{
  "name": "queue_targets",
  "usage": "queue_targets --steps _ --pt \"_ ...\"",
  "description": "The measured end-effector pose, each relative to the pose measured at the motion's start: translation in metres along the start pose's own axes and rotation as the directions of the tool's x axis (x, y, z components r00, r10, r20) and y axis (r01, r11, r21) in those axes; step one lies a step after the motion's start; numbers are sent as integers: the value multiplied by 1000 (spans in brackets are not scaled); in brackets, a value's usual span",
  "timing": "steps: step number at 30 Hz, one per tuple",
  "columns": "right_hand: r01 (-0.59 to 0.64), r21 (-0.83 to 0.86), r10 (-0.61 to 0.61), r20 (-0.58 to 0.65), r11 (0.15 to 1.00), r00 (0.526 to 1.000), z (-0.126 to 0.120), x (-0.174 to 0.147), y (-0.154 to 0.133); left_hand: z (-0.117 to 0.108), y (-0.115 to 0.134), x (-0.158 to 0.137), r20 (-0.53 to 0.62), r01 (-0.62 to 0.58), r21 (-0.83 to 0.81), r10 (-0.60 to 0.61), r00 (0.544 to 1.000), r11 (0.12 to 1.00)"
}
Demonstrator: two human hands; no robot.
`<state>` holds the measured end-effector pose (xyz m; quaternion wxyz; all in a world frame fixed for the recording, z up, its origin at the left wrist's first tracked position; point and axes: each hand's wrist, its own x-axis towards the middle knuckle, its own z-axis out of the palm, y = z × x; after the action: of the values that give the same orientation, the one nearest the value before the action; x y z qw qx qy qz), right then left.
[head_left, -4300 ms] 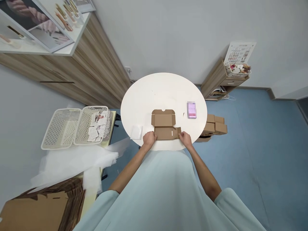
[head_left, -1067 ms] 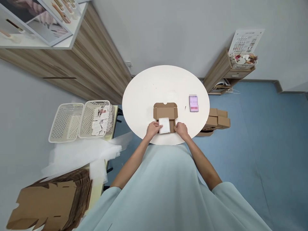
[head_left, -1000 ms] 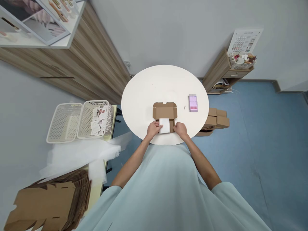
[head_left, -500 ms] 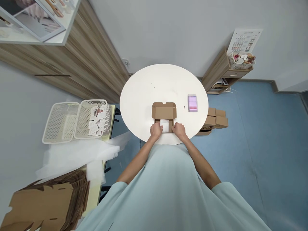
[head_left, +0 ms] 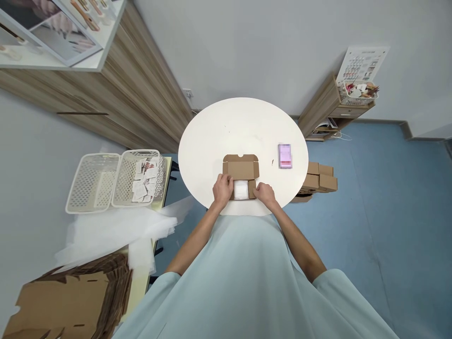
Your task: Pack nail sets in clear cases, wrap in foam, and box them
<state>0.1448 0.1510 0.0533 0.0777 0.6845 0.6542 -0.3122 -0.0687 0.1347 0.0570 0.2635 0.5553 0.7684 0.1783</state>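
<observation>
Brown cardboard is between the two hands: the box (head_left: 252, 189) stands at the near side of the white table (head_left: 243, 122). The right hand (head_left: 265, 193) has its fingers curled, clamped on the right wall, probably to keep the box steady. The left hand (head_left: 223, 189) bends its fingers at the left wall; whether they pinch it, I cannot tell. The white packet (head_left: 241, 190) lies inside, and the lid (head_left: 240, 170) leans open beyond, leaving access. Farther, a purple rectangle (head_left: 285, 156) lies apart. Half a second ago, the left hand covered the packet's edge; now it is farther left.
</observation>
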Motion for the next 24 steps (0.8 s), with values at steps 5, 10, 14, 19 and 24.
queue_targets --steps 5,10,14,19,24 --pt "7 206 29 -170 978 985 -26 23 5 -13 -13 36 -93 65 -176 -82 992 982" --pt "20 414 55 -167 910 984 -40 54 4 -15 -17 62 85 243 -366 -228 970 898" --pt "25 513 33 -104 858 994 -35 69 0 -14 -14 66 121 259 -448 -229 966 856" --pt "68 608 -14 -93 791 996 -32 71 -3 -15 -8 63 139 240 -496 -197 971 834" --pt "113 699 -73 -86 706 994 -38 64 -5 -19 -1 60 176 216 -549 -140 974 808"
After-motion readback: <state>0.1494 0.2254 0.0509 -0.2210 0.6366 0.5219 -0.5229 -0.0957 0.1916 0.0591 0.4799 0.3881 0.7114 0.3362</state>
